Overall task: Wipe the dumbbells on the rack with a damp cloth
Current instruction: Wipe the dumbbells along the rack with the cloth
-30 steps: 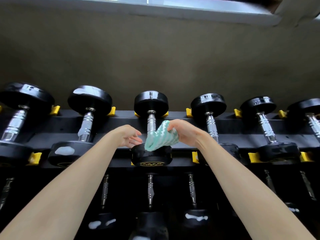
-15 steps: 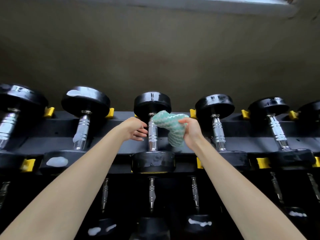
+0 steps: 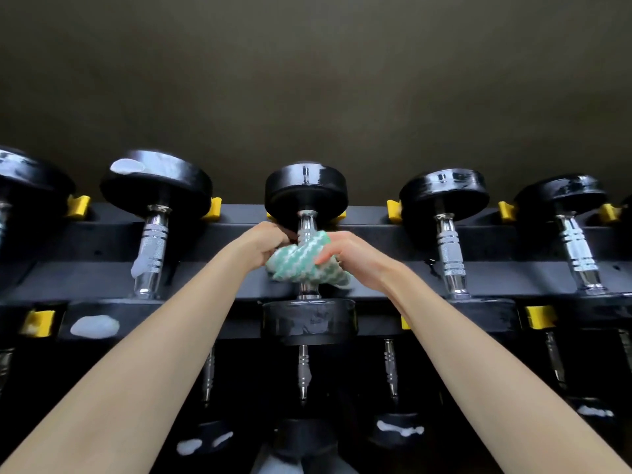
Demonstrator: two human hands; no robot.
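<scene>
A black dumbbell (image 3: pixel 306 196) with a chrome handle lies in the middle of the top tier of the black rack (image 3: pixel 376 282). A green-and-white zigzag cloth (image 3: pixel 301 263) is wrapped around its handle. My right hand (image 3: pixel 345 256) grips the cloth from the right. My left hand (image 3: pixel 265 242) holds the cloth's left side against the handle, fingers curled by the chrome. The dumbbell's near head (image 3: pixel 309 321) looks wet and shiny.
Dumbbells on the left (image 3: pixel 155 186) carry white foam patches on head, handle and near end (image 3: pixel 94 326). Shiny dumbbells (image 3: pixel 444 195) lie to the right. Yellow cradles (image 3: pixel 540 316) separate the slots. A lower tier holds more foam-marked dumbbells (image 3: pixel 398 429). A dark wall rises behind.
My right hand brought the cloth onto the middle dumbbell's handle. My left hand closed in from the left and now holds the cloth too. The camera has tilted down a little.
</scene>
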